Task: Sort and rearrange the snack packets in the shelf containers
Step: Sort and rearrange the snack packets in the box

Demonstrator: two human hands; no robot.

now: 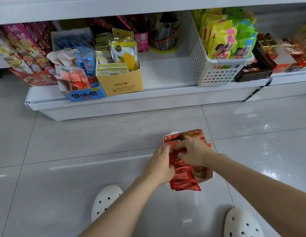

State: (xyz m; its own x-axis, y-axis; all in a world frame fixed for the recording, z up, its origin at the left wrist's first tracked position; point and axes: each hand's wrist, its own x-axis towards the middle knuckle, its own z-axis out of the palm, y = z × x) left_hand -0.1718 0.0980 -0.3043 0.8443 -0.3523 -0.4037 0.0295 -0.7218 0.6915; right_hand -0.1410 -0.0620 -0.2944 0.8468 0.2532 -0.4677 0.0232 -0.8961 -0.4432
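two white clogs [106, 200] near packets [183, 178]

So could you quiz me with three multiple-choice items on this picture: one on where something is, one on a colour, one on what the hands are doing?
1. Where is the white container of red foil snack packets?
A. on the grey tiled floor
B. on the shelf
C. in the white perforated plastic basket

2. What colour is the cardboard box holding the mango packets?
A. blue
B. yellow
C. black

3. What are the hands doing?
A. hanging idle
B. pointing
C. gripping the red packets

Key: 1 A, it sits on the floor below the shelf; 2 B, its front is yellow; 3 C, the left hand and right hand curl round them.
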